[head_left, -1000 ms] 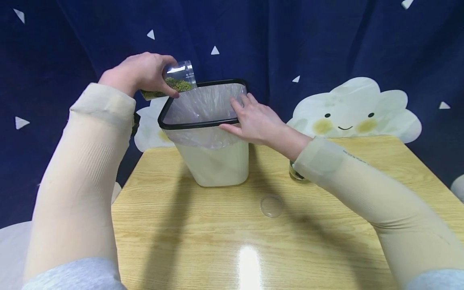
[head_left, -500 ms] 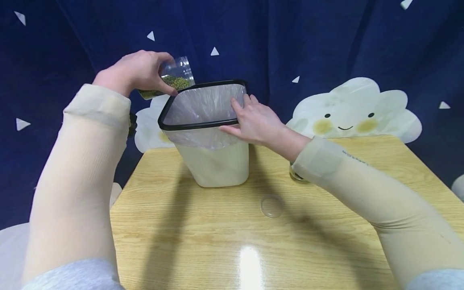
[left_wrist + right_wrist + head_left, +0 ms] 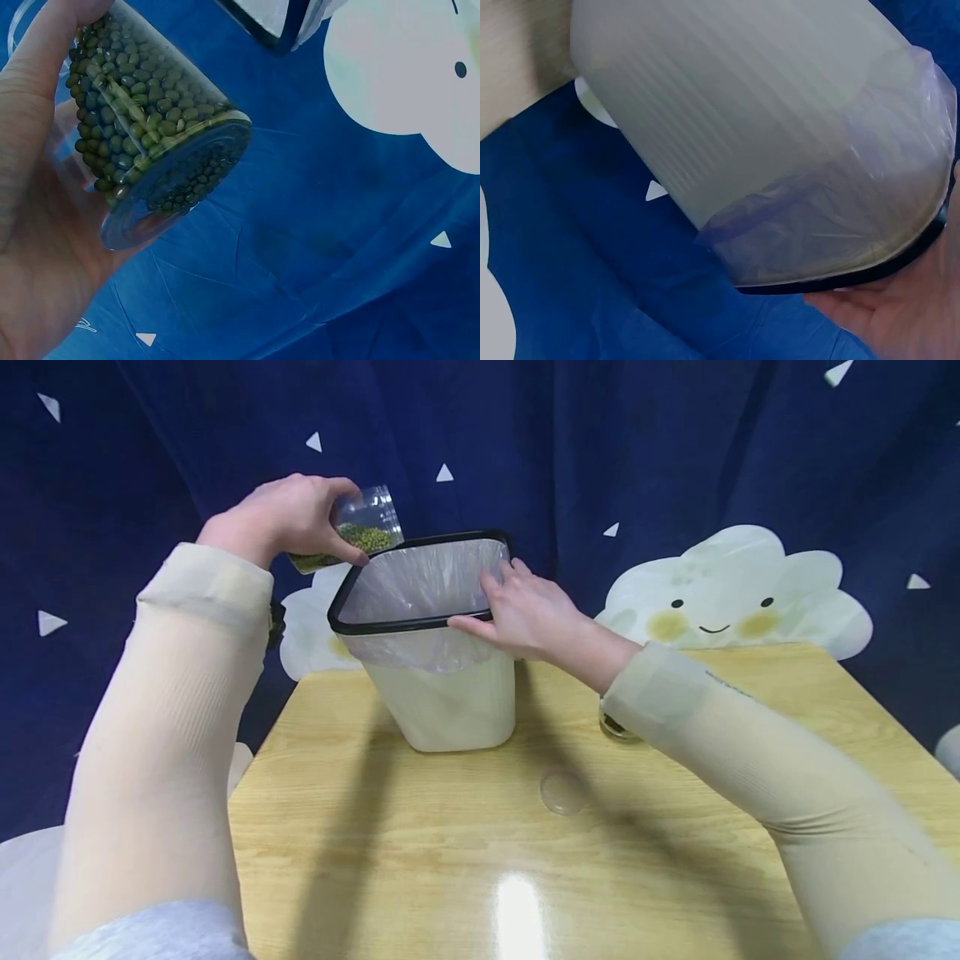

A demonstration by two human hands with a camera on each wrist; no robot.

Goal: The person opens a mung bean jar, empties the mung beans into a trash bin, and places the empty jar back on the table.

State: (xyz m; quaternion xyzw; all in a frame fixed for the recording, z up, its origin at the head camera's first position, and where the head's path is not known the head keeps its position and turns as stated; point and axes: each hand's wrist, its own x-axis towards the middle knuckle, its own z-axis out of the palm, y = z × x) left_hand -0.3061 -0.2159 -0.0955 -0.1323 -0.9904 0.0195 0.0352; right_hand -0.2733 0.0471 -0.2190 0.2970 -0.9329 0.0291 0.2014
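Observation:
My left hand [image 3: 281, 518] grips a clear plastic jar [image 3: 367, 510] of green mung beans, fingers and thumb on opposite sides. The jar lies tipped on its side, its mouth toward the trash can [image 3: 457, 702] at the left of the rim. Up close in the left wrist view, the mung beans [image 3: 142, 97] lie along the jar's wall down to its base. The trash can is off-white with a black rim and a translucent liner bag [image 3: 423, 581]. My right hand [image 3: 532, 614] holds its right front rim, thumb along the front; its fingertips are partly hidden.
The trash can stands near the far edge of the wooden table [image 3: 420, 860]. A clear round lid [image 3: 564, 792] lies in front of it to the right. Partly behind my right sleeve is a small jar [image 3: 617, 727]. A dark blue curtain [image 3: 525, 443] hangs behind.
My left hand and the jar have shifted slightly left, rising a little and then dipping. The right hand keeps its place on the rim. The whole view has tilted slightly.

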